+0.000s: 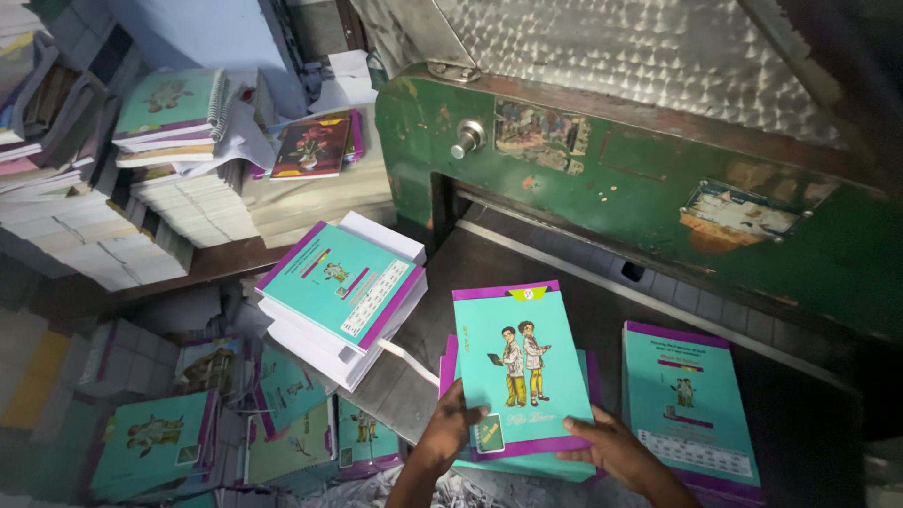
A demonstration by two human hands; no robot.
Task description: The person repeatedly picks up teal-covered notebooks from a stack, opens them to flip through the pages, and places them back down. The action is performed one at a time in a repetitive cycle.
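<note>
A teal notebook (pixel 520 362) with a purple border and two cartoon figures on its cover lies on top of a small pile on the dark metal machine table (pixel 489 259). My left hand (pixel 449 428) grips its lower left corner. My right hand (pixel 613 450) holds its lower right edge. Both hands reach in from the bottom of the view.
A tilted stack of teal notebooks (pixel 343 296) sits left of the pile, another teal notebook (pixel 687 409) right of it. The green cutter body (pixel 658 188) looms behind. Paper stacks (pixel 188 202) fill the left bench; more notebooks (pixel 155 442) lie on the floor.
</note>
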